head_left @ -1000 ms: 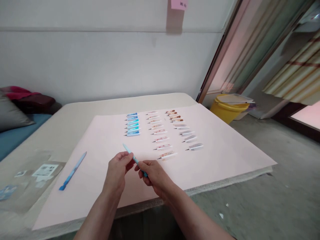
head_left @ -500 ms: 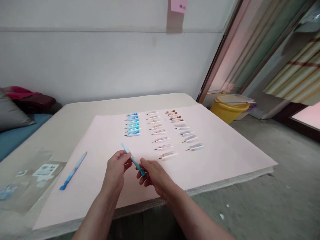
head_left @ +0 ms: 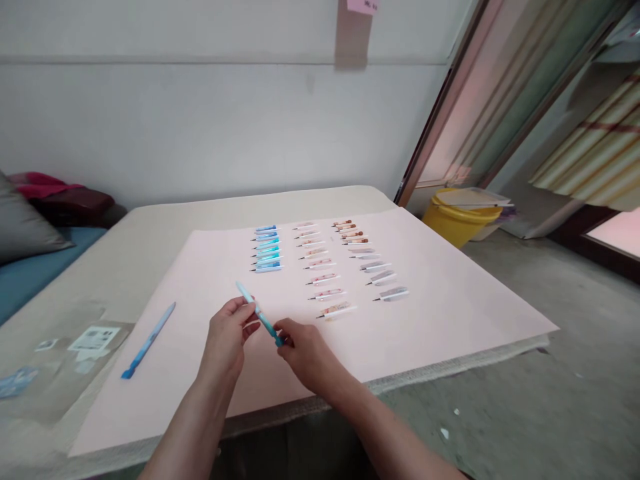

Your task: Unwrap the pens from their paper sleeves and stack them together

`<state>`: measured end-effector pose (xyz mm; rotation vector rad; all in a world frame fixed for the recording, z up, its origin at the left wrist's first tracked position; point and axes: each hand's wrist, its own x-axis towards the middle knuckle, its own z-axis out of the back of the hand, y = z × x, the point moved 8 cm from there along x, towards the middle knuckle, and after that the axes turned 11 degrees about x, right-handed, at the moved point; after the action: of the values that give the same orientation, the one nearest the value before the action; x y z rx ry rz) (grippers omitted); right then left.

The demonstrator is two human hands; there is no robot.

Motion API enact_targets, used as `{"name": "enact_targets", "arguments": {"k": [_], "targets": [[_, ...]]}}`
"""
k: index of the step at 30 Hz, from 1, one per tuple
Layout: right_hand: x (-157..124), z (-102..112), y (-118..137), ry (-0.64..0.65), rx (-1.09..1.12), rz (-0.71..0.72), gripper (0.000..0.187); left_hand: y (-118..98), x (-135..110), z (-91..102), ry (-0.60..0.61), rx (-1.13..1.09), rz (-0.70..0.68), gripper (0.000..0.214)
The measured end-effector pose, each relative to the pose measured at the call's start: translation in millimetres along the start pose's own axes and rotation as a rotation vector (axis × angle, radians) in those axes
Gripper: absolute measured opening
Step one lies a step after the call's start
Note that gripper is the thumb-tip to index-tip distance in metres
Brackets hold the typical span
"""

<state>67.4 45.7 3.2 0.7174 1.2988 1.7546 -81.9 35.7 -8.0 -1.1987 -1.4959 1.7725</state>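
The right hand (head_left: 307, 353), fingers spread loosely a moment ago, has narrowed onto the pen's (head_left: 265, 323) darker end, so both hands now bear on it. The left hand's (head_left: 229, 333) fingers pinch it near the middle, over the pink sheet (head_left: 450, 300), hiding part of the barrel. Left of them lies a loose pen (head_left: 149, 341). Farther off, penlike pieces (head_left: 325, 279) lie in columns, too small to tell apart; a wall note (head_left: 363, 6) is cut off above.
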Motion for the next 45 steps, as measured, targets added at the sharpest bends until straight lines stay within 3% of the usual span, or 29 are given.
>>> {"name": "enact_targets", "arguments": {"k": [3, 8, 12, 17, 21, 27, 33, 37, 41, 45], "targets": [[-3.2, -2.4, 13.1, 0.048, -0.084, 0.110, 0.025, -1.7, 1.6, 2.0, 0.003, -0.036, 0.028, 0.024], [-9.1, -9.9, 29.6, 0.148, -0.008, 0.272, 0.053, -3.0, 0.8, -3.4, 0.074, -0.084, 0.057, 0.020], [-10.7, -12.5, 31.5, 0.174, 0.078, 0.330, 0.051, -1.3, -1.9, -11.8, 0.154, -0.086, 0.091, 0.018], [-9.6, -10.1, 30.3, 0.126, 0.113, 0.343, 0.035, 1.4, -4.2, -16.9, 0.224, -0.092, 0.094, 0.018], [-10.8, -9.6, 32.2, 0.125, 0.062, 0.332, 0.035, 3.7, -3.9, -16.5, 0.235, -0.070, 0.082, 0.018], [-12.5, -8.9, 28.7, 0.151, -0.073, 0.272, 0.051, 0.4, -0.1, -10.9, 0.175, 0.031, 0.019, 0.022], [-9.8, -8.1, 19.8, 0.112, -0.176, 0.187, 0.040, -3.2, 3.4, -5.8, 0.115, 0.200, -0.035, 0.026], [-9.2, -9.1, 19.5, 0.125, -0.239, 0.199, 0.035, -10.0, 20.5, 21.9, -0.040, 0.593, -0.138, 0.013], [-9.6, -10.4, 19.1, 0.158, -0.279, 0.197, 0.031, -18.7, 40.2, 81.6, -0.288, 1.052, -0.123, 0.007], [-11.2, -12.9, 17.1, 0.175, -0.302, 0.182, 0.029, -21.8, 49.6, 140.7, -0.407, 1.386, 0.016, 0.008]]}}
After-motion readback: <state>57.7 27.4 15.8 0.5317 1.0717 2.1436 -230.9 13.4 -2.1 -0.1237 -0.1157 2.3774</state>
